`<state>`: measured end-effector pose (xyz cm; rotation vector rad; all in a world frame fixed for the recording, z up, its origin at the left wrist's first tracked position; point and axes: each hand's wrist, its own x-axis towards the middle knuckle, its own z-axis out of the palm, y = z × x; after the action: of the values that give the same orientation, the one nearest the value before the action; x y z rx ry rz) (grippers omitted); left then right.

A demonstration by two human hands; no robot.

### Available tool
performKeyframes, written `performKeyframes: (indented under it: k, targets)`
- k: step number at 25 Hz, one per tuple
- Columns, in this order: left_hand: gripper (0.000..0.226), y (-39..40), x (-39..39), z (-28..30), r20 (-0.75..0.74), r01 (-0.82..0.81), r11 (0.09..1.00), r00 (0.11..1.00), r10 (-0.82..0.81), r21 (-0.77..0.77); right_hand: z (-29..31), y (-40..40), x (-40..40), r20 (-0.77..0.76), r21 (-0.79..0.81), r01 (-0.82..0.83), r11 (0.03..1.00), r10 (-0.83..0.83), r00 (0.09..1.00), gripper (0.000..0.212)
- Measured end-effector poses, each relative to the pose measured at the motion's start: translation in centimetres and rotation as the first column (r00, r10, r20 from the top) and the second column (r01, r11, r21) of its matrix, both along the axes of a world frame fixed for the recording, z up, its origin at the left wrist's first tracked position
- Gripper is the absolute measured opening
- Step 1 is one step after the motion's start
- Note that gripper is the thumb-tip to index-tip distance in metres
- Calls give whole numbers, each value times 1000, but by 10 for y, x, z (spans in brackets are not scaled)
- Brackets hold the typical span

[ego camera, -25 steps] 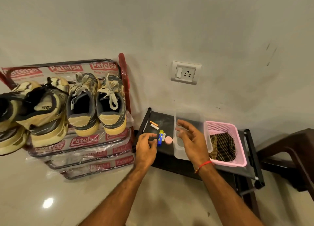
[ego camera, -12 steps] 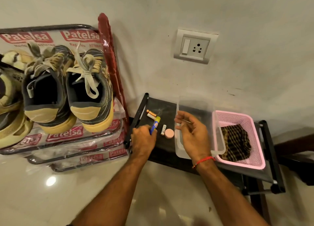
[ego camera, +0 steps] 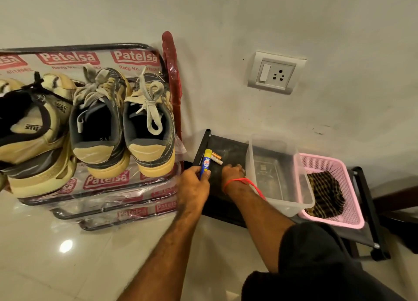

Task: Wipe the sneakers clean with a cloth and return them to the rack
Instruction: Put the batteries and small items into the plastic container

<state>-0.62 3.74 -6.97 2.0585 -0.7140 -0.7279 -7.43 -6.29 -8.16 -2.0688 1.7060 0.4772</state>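
My left hand (ego camera: 194, 183) grips a blue-and-yellow glue stick (ego camera: 205, 163) upright; my right hand (ego camera: 233, 171) reaches down onto the black tabletop (ego camera: 228, 150), fingers hidden, so I cannot tell its grasp; sneakers (ego camera: 123, 124) sit on the rack (ego camera: 172, 79) left of both hands; checked cloth (ego camera: 325, 194) lies in the pink basket (ego camera: 352, 212) to their right.

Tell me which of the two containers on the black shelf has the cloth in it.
The pink perforated plastic basket at the shelf's right end holds the dark checked cloth. The clear plastic tub beside it, nearer the right hand, holds no cloth.
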Motion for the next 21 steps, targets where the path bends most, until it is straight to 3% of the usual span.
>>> performKeyframes:
  k: [2,4,7,8,10,12,13,14,17,19,21]
  targets:
    - [30,-2,3,2,-25,-1,1000,1000,1,-17,-14,-1,-3,-69,-74,-80,994,75,995,71]
    - [31,-4,7,7,-41,-20,999,999,19,-29,-21,2,-8,-44,-212,-168,963,163,986,56]
    - [31,-8,9,13,-87,-56,996,995,51,-62,-23,11,-9,197,-353,-164,921,245,949,43]
    - [31,-10,9,15,-109,-73,994,992,64,-83,-17,15,-8,362,-368,-69,927,212,908,40]
    - [30,-16,6,19,-159,-129,979,982,104,-157,8,14,-15,663,-355,145,924,140,736,35]
    - [29,-25,-4,29,-192,-144,956,977,96,-257,47,2,-43,832,-318,311,896,106,545,31]
    - [28,-31,-11,36,-210,-132,945,975,70,-299,66,-7,-63,858,-302,367,880,83,507,29]
    - [27,-37,-20,42,-224,-106,938,974,31,-331,79,-17,-85,850,-288,395,873,43,526,27]
    - [28,-50,-55,53,-60,115,936,988,-143,-331,78,-39,-139,605,-257,314,914,-101,790,26]
    - [34,-54,-80,52,199,294,936,946,-256,-193,58,-47,-148,440,-165,201,966,-110,891,29]
    - [37,-53,-100,47,420,381,923,830,-368,56,44,-53,-148,343,-91,130,987,-91,935,32]
